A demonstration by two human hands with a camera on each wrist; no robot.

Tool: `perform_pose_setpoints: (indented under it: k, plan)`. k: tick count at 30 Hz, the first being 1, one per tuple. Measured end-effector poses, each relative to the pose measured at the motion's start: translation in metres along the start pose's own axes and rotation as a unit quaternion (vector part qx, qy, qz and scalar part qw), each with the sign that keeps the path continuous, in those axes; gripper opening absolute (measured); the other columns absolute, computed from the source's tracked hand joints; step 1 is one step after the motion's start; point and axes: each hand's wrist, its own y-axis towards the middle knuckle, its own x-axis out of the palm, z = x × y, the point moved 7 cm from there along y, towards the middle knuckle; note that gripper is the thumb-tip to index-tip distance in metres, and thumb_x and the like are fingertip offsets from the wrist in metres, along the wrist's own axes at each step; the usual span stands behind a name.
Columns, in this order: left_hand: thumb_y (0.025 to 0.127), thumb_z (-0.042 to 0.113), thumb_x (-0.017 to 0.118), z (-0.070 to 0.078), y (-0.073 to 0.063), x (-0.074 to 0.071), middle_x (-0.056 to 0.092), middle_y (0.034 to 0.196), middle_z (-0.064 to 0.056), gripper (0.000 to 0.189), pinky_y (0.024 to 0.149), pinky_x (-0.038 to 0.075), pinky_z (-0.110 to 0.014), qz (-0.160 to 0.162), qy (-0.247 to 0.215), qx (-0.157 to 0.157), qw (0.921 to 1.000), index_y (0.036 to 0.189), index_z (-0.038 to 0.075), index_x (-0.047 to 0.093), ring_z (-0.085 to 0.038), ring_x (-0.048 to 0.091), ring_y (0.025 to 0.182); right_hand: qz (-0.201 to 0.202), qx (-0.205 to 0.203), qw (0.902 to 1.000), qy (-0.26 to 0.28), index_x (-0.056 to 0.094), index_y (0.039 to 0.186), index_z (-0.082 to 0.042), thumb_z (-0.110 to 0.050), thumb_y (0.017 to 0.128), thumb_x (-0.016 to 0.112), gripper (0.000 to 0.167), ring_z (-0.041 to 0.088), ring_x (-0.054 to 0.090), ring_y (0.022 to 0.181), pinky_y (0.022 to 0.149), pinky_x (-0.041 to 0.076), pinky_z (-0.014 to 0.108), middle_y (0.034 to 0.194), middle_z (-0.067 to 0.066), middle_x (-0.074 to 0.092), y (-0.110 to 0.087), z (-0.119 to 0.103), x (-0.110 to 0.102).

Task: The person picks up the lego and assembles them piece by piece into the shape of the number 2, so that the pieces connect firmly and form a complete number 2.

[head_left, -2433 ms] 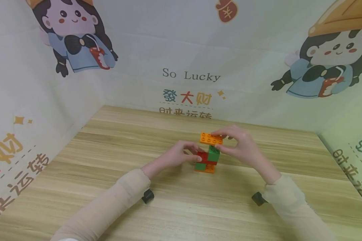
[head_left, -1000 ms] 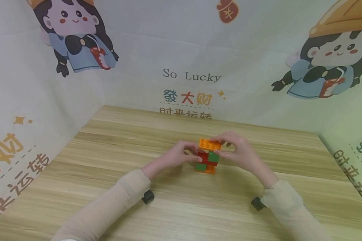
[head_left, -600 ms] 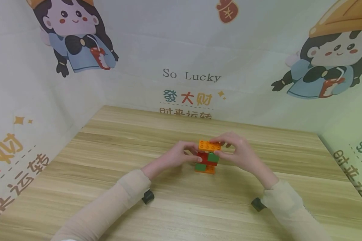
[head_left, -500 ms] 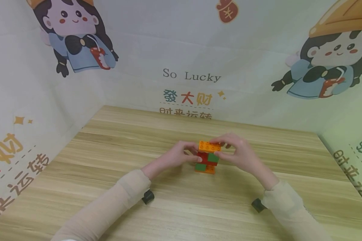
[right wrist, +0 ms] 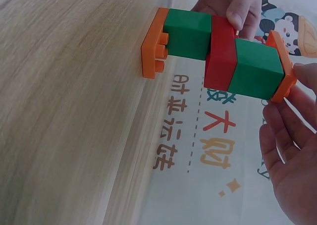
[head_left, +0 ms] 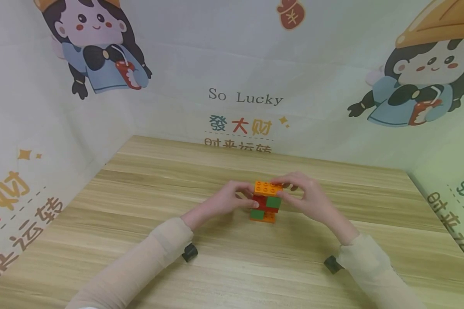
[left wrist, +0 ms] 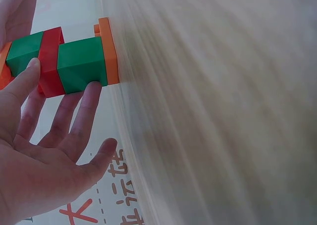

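Note:
A small tower of toy building bricks stands on the table. From the bottom it runs orange plate (head_left: 270, 217), green brick (left wrist: 81, 64), red brick (right wrist: 221, 56), another green brick (right wrist: 257, 69) and an orange plate (head_left: 264, 188) on top. With thumb and fingers, my left hand (head_left: 230, 199) pinches the red brick from the left; in the left wrist view a fingertip also touches the lower green brick. My right hand (head_left: 309, 197) holds the top orange plate at its right end, between thumb and fingers. That plate lies against the upper green brick.
The wooden table (head_left: 224, 274) spreads around the tower. A printed cloth (head_left: 170, 86) with cartoon figures and lettering hangs behind and at both sides. Small black blocks (head_left: 190, 252) sit at both wrists, by the sleeves.
My right hand has lowered the top orange plate from above the tower onto the upper green brick, shifting slightly left. My left hand has stayed on the red brick.

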Motion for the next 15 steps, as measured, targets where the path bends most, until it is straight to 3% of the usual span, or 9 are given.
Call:
perform_pose_setpoints:
  k: [9, 15]
  plan:
    - [0.088, 0.019, 0.074, -0.0003, 0.0006, 0.0003, 0.071, 0.114, -0.005, 0.023, 0.091, 0.056, -0.033, -0.003, -0.005, 0.004, 1.0000, 0.110, 0.013, 0.071, -0.017, 0.062, 0.103, -0.005, 0.016, 0.9998, -0.008, 0.070, 0.118, -0.014, -0.013, 0.089, 0.073, 0.029, 0.016, 0.062, 0.095, 0.078, 0.056, 0.033, 0.115, 0.003, 0.073, -0.0017, 0.0029, -0.0014]
    - [0.088, 0.020, 0.075, -0.0001, -0.0004, -0.0001, 0.071, 0.112, -0.005, 0.022, 0.086, 0.054, -0.029, 0.000, -0.003, -0.001, 1.0000, 0.109, 0.013, 0.071, -0.017, 0.062, 0.102, -0.002, 0.017, 0.9998, -0.008, 0.071, 0.117, -0.013, -0.012, 0.088, 0.073, 0.029, 0.016, 0.062, 0.094, 0.078, 0.056, 0.032, 0.114, 0.004, 0.073, -0.0021, 0.0031, -0.0017]
